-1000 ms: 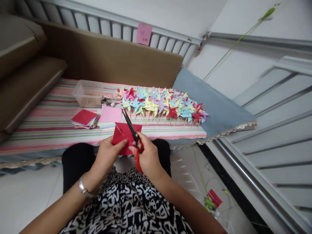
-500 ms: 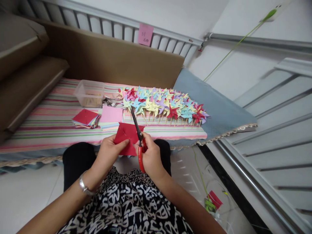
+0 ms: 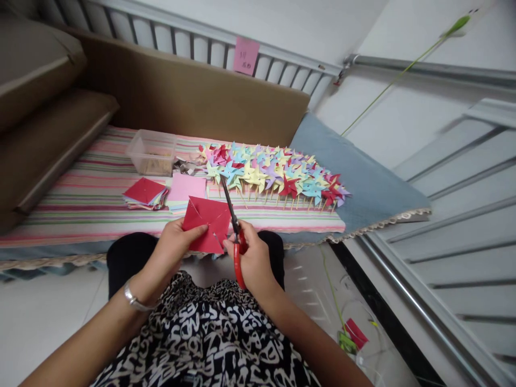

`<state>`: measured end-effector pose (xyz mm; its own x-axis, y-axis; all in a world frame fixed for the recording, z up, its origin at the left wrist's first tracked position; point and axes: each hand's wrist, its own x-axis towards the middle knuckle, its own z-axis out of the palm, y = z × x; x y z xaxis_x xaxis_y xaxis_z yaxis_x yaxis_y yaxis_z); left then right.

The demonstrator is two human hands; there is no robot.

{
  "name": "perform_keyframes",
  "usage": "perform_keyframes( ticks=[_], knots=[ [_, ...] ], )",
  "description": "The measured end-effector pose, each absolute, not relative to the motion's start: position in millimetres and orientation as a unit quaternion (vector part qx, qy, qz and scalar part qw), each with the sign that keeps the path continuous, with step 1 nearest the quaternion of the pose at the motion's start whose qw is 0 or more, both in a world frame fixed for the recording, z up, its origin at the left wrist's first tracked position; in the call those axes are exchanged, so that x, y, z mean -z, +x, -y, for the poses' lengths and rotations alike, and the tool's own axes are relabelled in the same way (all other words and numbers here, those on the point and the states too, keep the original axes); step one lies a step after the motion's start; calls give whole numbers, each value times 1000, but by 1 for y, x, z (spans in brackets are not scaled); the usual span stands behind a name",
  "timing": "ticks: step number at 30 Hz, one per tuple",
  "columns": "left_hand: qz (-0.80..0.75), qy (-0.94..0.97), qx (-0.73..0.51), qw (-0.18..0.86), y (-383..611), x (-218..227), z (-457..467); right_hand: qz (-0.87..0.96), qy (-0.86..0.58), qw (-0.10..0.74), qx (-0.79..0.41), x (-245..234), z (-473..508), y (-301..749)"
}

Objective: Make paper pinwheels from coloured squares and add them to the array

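Observation:
A red paper square (image 3: 205, 215) with cuts running in from its corners is pinched in my left hand (image 3: 176, 242), thumb on top near the centre. My right hand (image 3: 253, 260) is closed around red-handled scissors (image 3: 236, 231), their dark blades together and pointing away from me. The blades lie just beside the paper's right edge, and my right fingertips are at its lower right corner; whether they grip it I cannot tell. Beyond my hands lie a stack of coloured squares topped with red (image 3: 144, 192) and another topped with pink (image 3: 186, 188).
Many finished paper pinwheels (image 3: 274, 172) on sticks cover the right of the striped cloth (image 3: 92, 183). A clear plastic box (image 3: 151, 153) holds small tan pieces. Cardboard (image 3: 193, 88) stands behind. Metal rails (image 3: 463, 231) and a clear bin with red scrap (image 3: 355, 333) are at right.
The red paper has turned and shifted left, showing more of its face and cuts. The scissors have moved slightly right, off the paper. The view has shifted a little.

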<state>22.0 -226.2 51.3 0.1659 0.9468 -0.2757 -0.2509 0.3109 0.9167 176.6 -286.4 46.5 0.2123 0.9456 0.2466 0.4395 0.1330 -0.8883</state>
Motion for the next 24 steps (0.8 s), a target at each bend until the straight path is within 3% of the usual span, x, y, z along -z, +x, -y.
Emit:
perform_keyframes(
  ticks=[8, 11, 16, 19, 24],
  knots=[
    [-475, 438, -303, 700, -7, -58, 208, 536, -598, 531, -270, -51, 278, 202],
    [-446, 470, -262, 715, -3, -59, 208, 534, -561, 534, -339, -59, 268, 204],
    [-424, 492, -220, 727, 5, -65, 207, 542, -524, 466, -464, -67, 258, 195],
    [-420, 460, -260, 738, 3, -64, 203, 511, -508, 490, -490, -65, 256, 189],
    [-345, 258, -462, 775, 2, -40, 210, 441, -520, 577, -449, -55, 256, 185]
  ],
)
